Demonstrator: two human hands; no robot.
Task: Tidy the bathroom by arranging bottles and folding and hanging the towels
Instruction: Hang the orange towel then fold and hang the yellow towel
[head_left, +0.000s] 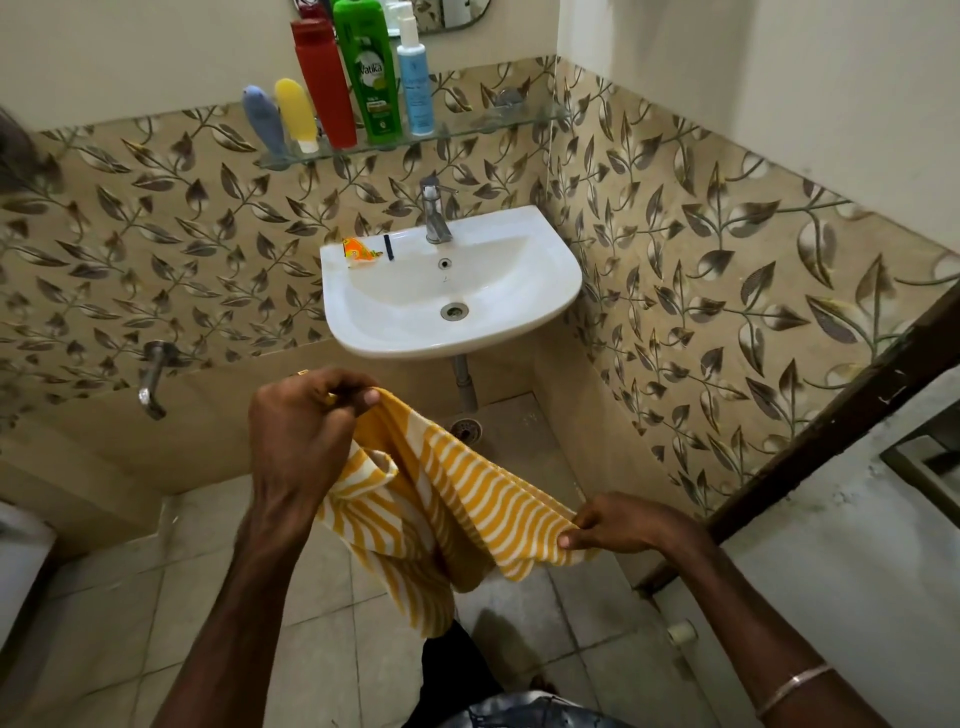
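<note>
The leaf-patterned wall tiles (727, 270) cover the lower walls of the corner, and pale floor tiles (322, 613) lie below. A white wash basin (550, 270) is fixed to the wall, with a chrome tap (434, 213) at its back edge and an orange wrapper (358, 253) lying on its left rim beside a small dark strip. In front of the basin, held up over the floor, a yellow-and-white striped towel (467, 499) stretches between the two hands and sags in folds beneath them. The left hand (301, 426) has its grip clamped on the towel's upper corner, fingers and thumb curled around bunched cloth; the right hand (623, 525), lower and to the right, pinches the opposite edge between thumb and fingers, a thin bangle (795, 686) on that forearm. Above the basin a glass shelf (493, 124) carries five bottles in a row at its left end: a green shampoo bottle (371, 73), a red bottle (322, 83) left of it, a white-and-blue pump bottle (415, 78) on its right, then a yellow tube (296, 111) and a grey-blue tube (265, 119) furthest left
</note>
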